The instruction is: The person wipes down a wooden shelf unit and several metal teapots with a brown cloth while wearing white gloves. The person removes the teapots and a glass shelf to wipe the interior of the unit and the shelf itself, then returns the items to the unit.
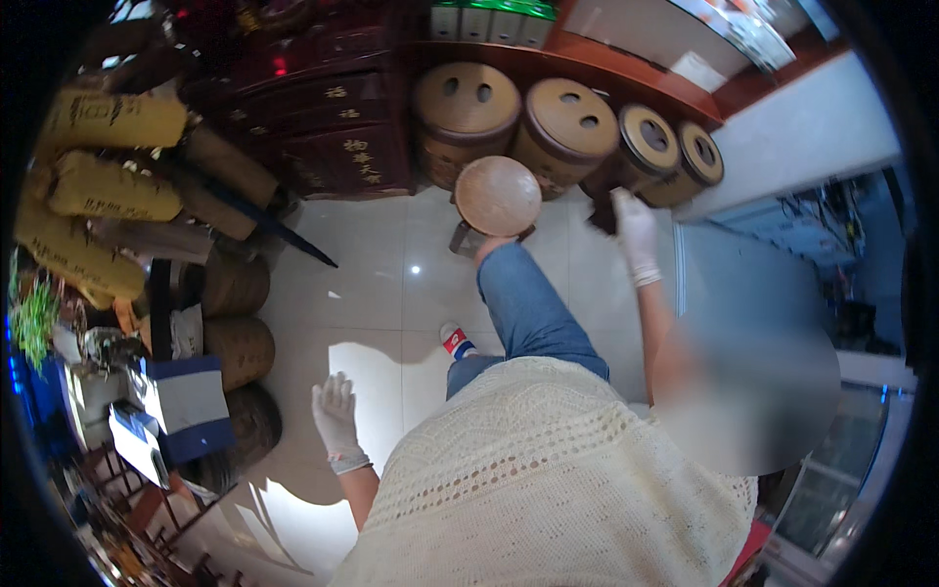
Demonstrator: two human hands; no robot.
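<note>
My right hand (637, 233), in a white glove, is closed on a dark brown cloth (603, 213) beside the lidded ceramic jars. My left hand (337, 414), also gloved, hangs over the tiled floor with its fingers extended and nothing in it. In front of my knee stands a round wooden stool (498, 196). Behind it is a row of jars, among them a large one (467, 99) at the left and a second (571, 117); two smaller ones (649, 139) (701, 152) continue the row to the right.
A dark red wooden cabinet (352, 139) stands left of the jars. Yellow wrapped packages (117, 183) and round containers (238, 352) line the left side. A dark pointed object (279, 231) juts over the floor. A white wall (807, 136) is at the right.
</note>
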